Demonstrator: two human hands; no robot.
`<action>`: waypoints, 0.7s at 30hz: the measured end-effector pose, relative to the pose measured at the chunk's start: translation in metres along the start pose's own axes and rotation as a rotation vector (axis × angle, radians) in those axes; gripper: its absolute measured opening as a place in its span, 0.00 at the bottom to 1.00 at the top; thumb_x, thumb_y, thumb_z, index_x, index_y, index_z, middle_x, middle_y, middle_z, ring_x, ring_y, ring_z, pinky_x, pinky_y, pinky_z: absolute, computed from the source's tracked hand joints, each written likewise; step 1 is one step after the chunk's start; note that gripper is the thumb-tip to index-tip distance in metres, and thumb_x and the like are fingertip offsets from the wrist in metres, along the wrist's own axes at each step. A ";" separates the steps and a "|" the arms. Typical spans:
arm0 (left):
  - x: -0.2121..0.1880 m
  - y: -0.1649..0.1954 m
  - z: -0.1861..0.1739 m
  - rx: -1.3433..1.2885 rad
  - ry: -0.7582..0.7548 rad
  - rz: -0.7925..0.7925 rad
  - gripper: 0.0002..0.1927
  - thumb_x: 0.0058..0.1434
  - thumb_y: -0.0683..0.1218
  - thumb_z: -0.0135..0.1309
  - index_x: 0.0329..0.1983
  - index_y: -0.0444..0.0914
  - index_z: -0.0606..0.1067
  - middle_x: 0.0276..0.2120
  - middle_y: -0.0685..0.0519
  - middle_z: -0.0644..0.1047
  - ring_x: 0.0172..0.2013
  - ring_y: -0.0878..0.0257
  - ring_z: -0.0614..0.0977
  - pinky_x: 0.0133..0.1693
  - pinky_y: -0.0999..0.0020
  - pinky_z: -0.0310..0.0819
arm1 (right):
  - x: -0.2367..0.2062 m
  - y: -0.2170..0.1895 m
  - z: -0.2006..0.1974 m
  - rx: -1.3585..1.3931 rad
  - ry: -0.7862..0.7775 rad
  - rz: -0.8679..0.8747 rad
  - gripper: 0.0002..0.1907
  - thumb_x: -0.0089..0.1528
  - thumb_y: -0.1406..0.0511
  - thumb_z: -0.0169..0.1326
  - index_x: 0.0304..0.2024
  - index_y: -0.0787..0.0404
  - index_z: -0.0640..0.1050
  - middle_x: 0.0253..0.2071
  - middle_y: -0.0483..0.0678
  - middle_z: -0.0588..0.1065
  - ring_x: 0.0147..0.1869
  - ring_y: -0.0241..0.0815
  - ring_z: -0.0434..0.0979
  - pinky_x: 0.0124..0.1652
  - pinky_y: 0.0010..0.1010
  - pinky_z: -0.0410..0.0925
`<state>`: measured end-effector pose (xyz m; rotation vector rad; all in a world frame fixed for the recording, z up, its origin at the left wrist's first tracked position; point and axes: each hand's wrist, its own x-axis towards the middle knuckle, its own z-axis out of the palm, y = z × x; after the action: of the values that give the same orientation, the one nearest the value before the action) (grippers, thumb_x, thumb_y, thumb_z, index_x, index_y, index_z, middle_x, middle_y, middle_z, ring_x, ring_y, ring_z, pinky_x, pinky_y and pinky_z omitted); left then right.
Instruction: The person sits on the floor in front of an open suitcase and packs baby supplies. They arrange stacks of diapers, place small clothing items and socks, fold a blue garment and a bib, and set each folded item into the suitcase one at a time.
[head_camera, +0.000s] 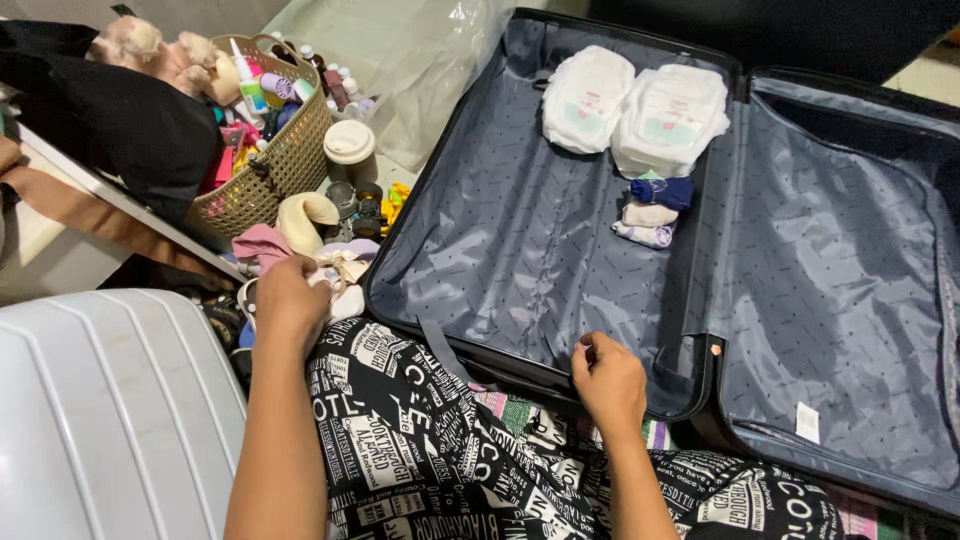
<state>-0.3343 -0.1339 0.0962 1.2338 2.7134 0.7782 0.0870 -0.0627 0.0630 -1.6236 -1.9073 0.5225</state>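
Two hands in view, both low in frame. Left hand (290, 300) at about 8 o'clock from the centre of the open suitcase (520, 240), lying knuckles-up on a heap of small soft clothes (335, 262) just outside the case's left edge; fingers curled down into the heap, whether anything is actually pinched there cannot be told. Right hand (608, 380) at 6 o'clock, on the near rim of the case, fingers drawn in narrow with thumb and forefinger tips together, perhaps on a scrap of lining or a zip pull, too small to confirm. Clothes judged light, limp and easily crushed, no risk of breakage, likely to trail and snag; best taken in a loose full-hand gather at the middle of a piece, not by a corner. Inside the case, toward 12 o'clock, two white folded nappies (635, 105) side by side and touching; just below them, at 1 o'clock, a small stack of rolled socks (652, 212), dark blue on top. Woven basket (275, 150) of bottles and toys at 10 o'clock, well apart from the case; white capped cup (349, 143) just beside it. White ribbed hard case (110, 410) at 8 o'clock, lower left. Black-and-white printed fabric over the lap (420, 440) between both forearms.
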 end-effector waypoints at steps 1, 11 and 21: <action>-0.001 -0.003 0.003 -0.002 -0.047 -0.040 0.21 0.52 0.47 0.65 0.48 0.34 0.81 0.44 0.39 0.80 0.47 0.43 0.81 0.51 0.51 0.73 | 0.001 0.000 0.001 -0.012 -0.003 -0.004 0.09 0.58 0.61 0.59 0.37 0.60 0.82 0.30 0.53 0.80 0.34 0.54 0.81 0.37 0.43 0.72; 0.002 -0.013 0.021 0.138 -0.033 -0.110 0.16 0.67 0.53 0.57 0.49 0.38 0.82 0.49 0.37 0.80 0.51 0.41 0.80 0.54 0.49 0.73 | -0.003 0.002 -0.001 -0.031 0.014 -0.025 0.09 0.58 0.61 0.59 0.35 0.60 0.82 0.32 0.53 0.81 0.36 0.56 0.81 0.38 0.45 0.72; -0.009 0.029 -0.038 -0.355 0.573 0.409 0.03 0.78 0.38 0.53 0.47 0.31 0.73 0.45 0.42 0.69 0.44 0.51 0.75 0.48 0.60 0.72 | -0.004 -0.005 -0.009 0.003 -0.027 0.030 0.09 0.59 0.61 0.58 0.36 0.60 0.82 0.34 0.53 0.81 0.37 0.56 0.81 0.39 0.44 0.72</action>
<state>-0.3179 -0.1405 0.1413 1.6951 2.5218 1.8187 0.0899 -0.0678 0.0723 -1.6536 -1.9028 0.5625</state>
